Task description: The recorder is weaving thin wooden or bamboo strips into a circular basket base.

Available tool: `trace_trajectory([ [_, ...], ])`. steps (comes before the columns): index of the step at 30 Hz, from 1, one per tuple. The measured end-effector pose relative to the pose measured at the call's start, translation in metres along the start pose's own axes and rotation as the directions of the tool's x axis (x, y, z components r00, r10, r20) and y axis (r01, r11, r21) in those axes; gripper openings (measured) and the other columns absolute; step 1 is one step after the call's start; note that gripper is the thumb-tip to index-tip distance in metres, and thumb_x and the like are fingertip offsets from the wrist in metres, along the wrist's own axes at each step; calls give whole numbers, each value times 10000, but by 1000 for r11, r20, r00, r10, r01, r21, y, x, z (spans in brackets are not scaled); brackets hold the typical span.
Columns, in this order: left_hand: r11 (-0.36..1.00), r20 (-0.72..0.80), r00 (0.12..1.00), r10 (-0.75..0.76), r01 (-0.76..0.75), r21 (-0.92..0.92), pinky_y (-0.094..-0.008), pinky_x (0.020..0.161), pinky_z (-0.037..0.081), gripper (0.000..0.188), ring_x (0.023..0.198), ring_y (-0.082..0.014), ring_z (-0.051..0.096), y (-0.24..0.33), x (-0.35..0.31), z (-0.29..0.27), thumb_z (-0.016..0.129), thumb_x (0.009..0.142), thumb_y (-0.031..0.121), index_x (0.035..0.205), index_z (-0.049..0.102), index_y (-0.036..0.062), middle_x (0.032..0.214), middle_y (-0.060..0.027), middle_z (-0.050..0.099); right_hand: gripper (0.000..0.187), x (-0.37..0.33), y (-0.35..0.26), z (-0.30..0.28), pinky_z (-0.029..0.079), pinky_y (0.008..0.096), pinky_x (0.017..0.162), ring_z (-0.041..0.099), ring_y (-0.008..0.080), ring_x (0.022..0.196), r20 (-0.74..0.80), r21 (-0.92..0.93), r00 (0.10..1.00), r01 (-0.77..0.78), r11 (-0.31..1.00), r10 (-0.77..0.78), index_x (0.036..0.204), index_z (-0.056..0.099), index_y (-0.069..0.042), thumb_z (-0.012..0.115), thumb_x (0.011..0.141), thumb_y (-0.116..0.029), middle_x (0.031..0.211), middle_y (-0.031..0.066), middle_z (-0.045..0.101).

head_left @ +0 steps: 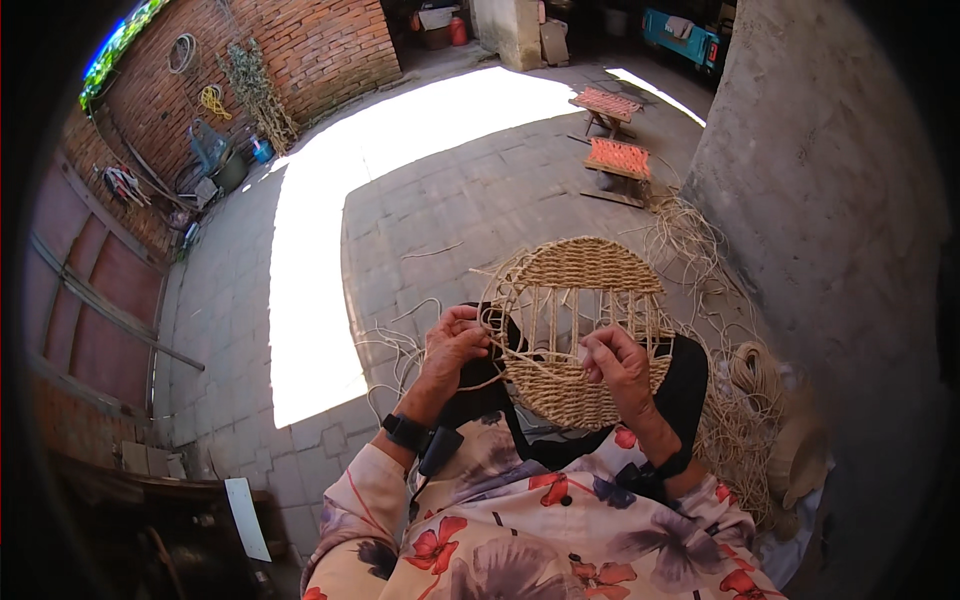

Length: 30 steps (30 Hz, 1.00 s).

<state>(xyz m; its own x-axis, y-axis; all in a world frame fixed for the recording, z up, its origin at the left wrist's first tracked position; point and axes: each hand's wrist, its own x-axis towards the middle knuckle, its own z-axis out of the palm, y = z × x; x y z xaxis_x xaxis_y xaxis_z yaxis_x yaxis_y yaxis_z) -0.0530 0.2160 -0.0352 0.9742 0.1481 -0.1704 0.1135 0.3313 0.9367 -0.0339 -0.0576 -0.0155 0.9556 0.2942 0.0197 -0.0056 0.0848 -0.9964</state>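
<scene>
Basketwork (590, 266) between the lap's (688, 375) side edges: left hand (450, 352) pinching its left rim, right hand's (622, 372) grip pressed together, contents unclear; uneven pulling could skew its unfilled middle.

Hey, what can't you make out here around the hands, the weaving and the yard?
All in the head view:
- Woven piece's underside: faces away, hidden by its own weave.
- Right hand: its grip is too small to tell whether it pinches a strand.
- Cord heap: strands too thin and tangled to trace.
- Blue vehicle: shaded, apparently partly behind the grey wall.
</scene>
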Motion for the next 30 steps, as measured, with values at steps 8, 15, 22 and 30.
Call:
trace_trajectory([
  [8,784,122,783,610,-619,53,-248,639,507,269,721,-108,587,174,-62,31,582,876,1,1133,538,65,914,-75,627,132,19,-12,9,436,241,586,514,57,642,137,-182,990,59,981,-34,1008,613,14,602,931,-92,702,-21,570],
  [15,548,370,490,789,-834,-64,-262,652,563,300,737,-127,645,238,-72,73,583,895,-3,1183,517,47,950,-120,653,136,29,-35,71,433,285,566,497,108,597,445,-277,892,216,936,-74,989,637,-25,671,875,-91,648,18,516],
  [22,482,186,690,699,-648,589,-229,600,511,271,711,-104,648,208,-43,71,656,939,143,1183,587,47,939,-78,700,268,30,3,20,417,237,490,484,82,501,167,-101,986,34,994,-16,978,658,-34,543,1007,-275,615,-4,523],
  [30,152,475,786,397,-566,810,-365,598,505,88,662,-259,643,38,-37,56,713,828,144,841,698,59,781,-80,641,236,-2,31,-16,455,212,452,537,61,509,32,46,957,-288,957,287,966,603,-46,569,999,-276,665,11,592],
])
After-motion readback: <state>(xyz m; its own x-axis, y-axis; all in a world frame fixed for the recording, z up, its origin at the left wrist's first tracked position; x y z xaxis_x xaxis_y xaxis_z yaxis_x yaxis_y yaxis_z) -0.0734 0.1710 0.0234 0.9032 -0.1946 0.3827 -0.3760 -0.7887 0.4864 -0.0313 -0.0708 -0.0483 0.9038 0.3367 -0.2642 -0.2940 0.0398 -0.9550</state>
